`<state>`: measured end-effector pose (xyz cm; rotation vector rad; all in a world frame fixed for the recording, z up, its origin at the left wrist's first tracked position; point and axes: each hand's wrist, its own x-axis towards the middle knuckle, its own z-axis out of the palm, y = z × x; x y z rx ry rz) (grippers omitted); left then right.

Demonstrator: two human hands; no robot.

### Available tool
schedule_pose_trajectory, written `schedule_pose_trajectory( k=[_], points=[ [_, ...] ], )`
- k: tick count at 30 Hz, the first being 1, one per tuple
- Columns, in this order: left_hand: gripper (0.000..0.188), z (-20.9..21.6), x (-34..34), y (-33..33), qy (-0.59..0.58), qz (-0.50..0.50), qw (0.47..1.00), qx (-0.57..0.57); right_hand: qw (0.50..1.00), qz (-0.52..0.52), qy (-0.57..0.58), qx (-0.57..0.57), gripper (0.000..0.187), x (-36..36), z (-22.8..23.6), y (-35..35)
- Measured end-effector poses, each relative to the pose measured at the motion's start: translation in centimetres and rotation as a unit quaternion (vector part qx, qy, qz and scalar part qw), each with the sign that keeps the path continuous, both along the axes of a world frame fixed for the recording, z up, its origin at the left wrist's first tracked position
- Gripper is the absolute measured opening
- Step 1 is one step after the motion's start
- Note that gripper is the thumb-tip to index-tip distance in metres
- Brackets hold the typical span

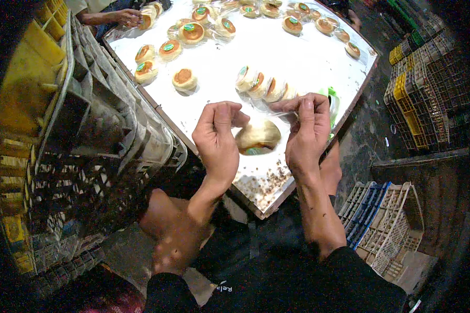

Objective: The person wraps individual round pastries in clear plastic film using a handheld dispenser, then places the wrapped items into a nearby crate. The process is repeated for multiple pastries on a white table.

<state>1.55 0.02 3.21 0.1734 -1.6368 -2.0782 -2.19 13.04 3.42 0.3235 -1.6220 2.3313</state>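
Note:
Over the near corner of the white table, a round bun (258, 137) hangs between my hands in what looks like a clear plastic bag. It is blurred by motion, and some green shows at its lower side. My left hand (215, 140) pinches one upper side of the bag between thumb and fingers. On the opposite side, the thumb and fingers of my right hand (307, 130) are closed on the film. Just beyond them, a slanted row of bagged buns (258, 86) leans together. Green-and-clear plastic (332, 107) lies beside my right hand.
More brown-topped buns (191, 33), many with green labels, lie across the white table (214, 57). Another person's hand (129, 18) touches buns at the far left. Stacked crates (70, 94) crowd the left side; others (410, 99) stand at right, with pale crates (386, 224) lower down.

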Motion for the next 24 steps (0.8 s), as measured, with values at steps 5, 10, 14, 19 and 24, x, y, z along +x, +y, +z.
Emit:
schedule_pose_trajectory(
  k=[5, 10, 14, 19, 24],
  points=[
    [0.034, -0.1, -0.7, -0.7, -0.048, 0.013, 0.999, -0.022, 0.995, 0.060, -0.070, 0.042, 0.013, 1.4, 2.1, -0.5],
    [0.033, 0.7, -1.2, -1.4, -0.212, -0.132, 0.955, -0.159, 0.990, 0.094, -0.092, -0.047, 0.015, 2.2, 2.9, -0.7],
    [0.044, 0.5, 0.5, 1.7, 0.136, 0.117, 0.948, -0.261, 0.988, 0.103, -0.096, -0.069, 0.014, 2.2, 2.8, -0.2],
    [0.020, 1.8, 1.0, 2.1, -0.086, -0.125, 0.988, 0.040, 0.959, -0.113, -0.155, 0.207, 0.014, 3.9, 5.2, -0.8],
    [0.015, 3.0, 2.1, 1.8, -0.123, -0.091, 0.981, 0.116, 0.932, -0.084, 0.155, 0.316, 0.052, 4.2, -1.2, -1.5]
  ],
)
